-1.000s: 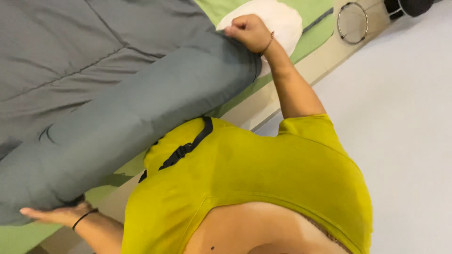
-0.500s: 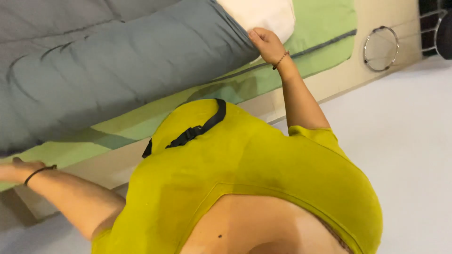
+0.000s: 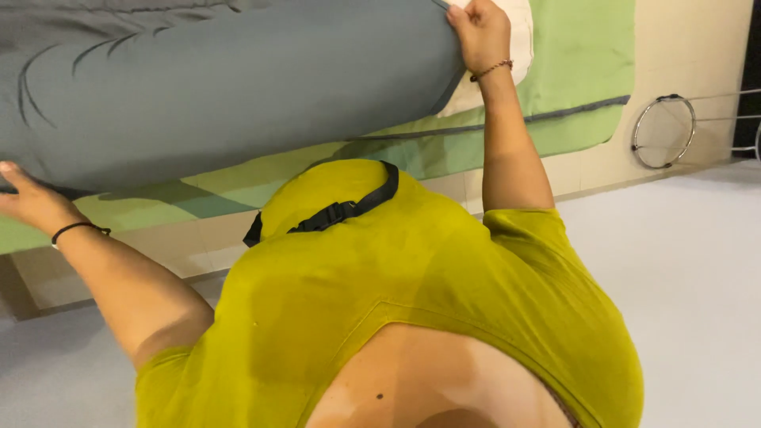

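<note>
We list the grey quilt (image 3: 230, 87) as cut off by the top and left picture edges; its full extent we cannot tell; the white pillow (image 3: 519, 32) mostly hidden behind the quilt's corner and the right hand (image 3: 479, 32); the left hand (image 3: 28, 202) with fingertips partly under the quilt's lower edge; the green sheet (image 3: 579, 71) partly covered; the chrome ring rack (image 3: 664, 131) cut off at the right edge.

plain grey blanket (image 3: 238, 87), light green sheet (image 3: 579, 71), white pillow (image 3: 519, 47), yellow-green shirt (image 3: 380, 301).
</note>
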